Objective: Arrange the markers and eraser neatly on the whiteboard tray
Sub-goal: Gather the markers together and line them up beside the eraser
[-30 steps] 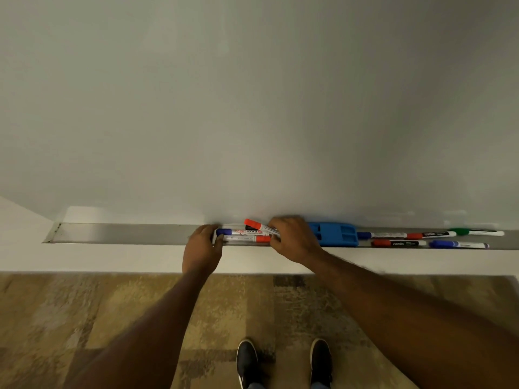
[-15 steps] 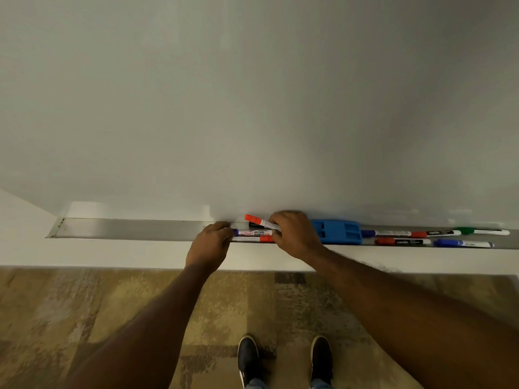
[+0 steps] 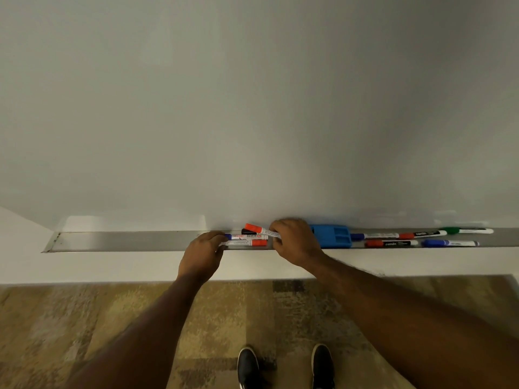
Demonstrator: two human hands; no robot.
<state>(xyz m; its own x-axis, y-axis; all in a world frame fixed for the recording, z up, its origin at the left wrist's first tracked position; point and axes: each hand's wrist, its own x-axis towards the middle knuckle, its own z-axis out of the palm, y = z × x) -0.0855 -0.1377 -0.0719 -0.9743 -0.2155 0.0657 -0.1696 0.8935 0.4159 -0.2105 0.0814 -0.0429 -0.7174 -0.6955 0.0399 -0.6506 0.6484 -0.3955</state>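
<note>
— Where did the camera sit?
— On the person's head, close to the whiteboard (image 3: 252, 108), facing it and tilted down.
— How much did it take in?
— A wide sweep: the board filled the upper half, the tray (image 3: 126, 241) crossed the middle, and the carpet (image 3: 84, 318) and shoes (image 3: 248, 366) lay directly below.
— Any second view?
— None; only this one.
</note>
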